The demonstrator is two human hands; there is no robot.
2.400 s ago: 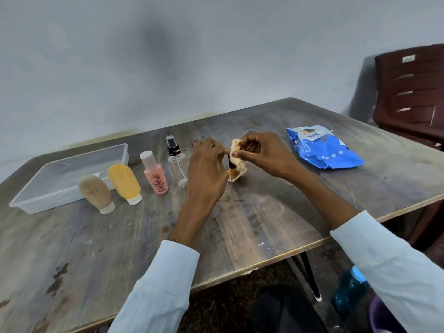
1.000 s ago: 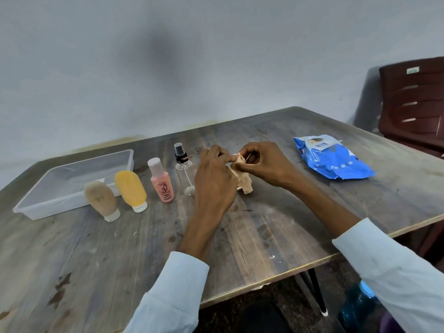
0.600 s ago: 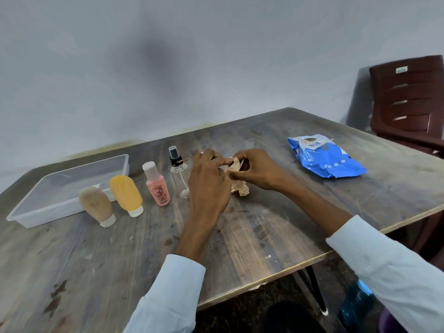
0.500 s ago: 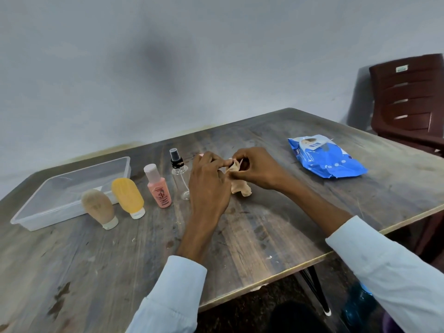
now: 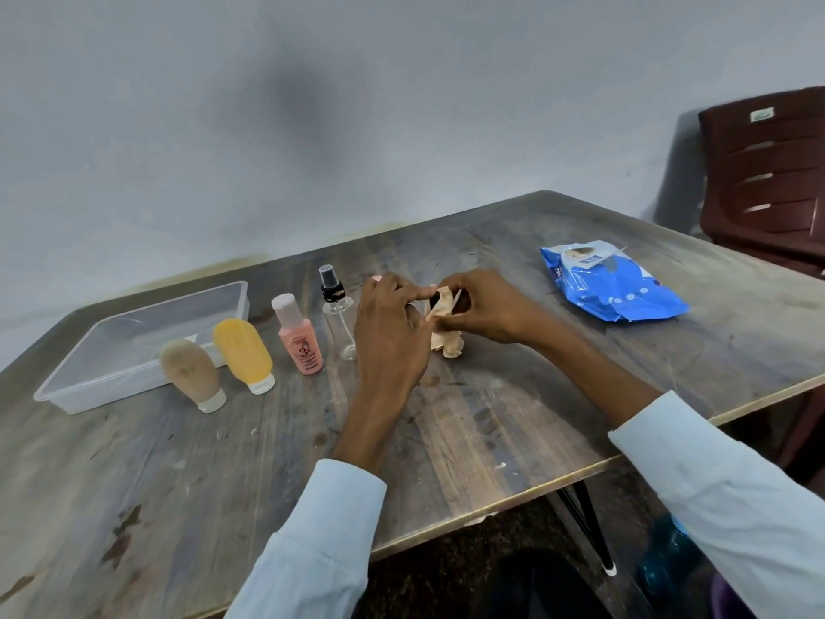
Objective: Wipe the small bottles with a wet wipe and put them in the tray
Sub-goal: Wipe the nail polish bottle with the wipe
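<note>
Beige wipe [image 5: 439,306] is pinched around a mostly hidden small bottle [image 5: 434,299] by left hand [image 5: 393,332] and right hand [image 5: 486,310], so its cap is rubbed.

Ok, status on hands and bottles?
Both hands, left and right, pinching wipe. Bottle hidden inside. Tray empty. Four bottles waiting.

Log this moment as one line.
phase: wiping | left hand: holds small bottle | right hand: rubs wet wipe on it | tray: no bottles | waiting: four bottles
</note>
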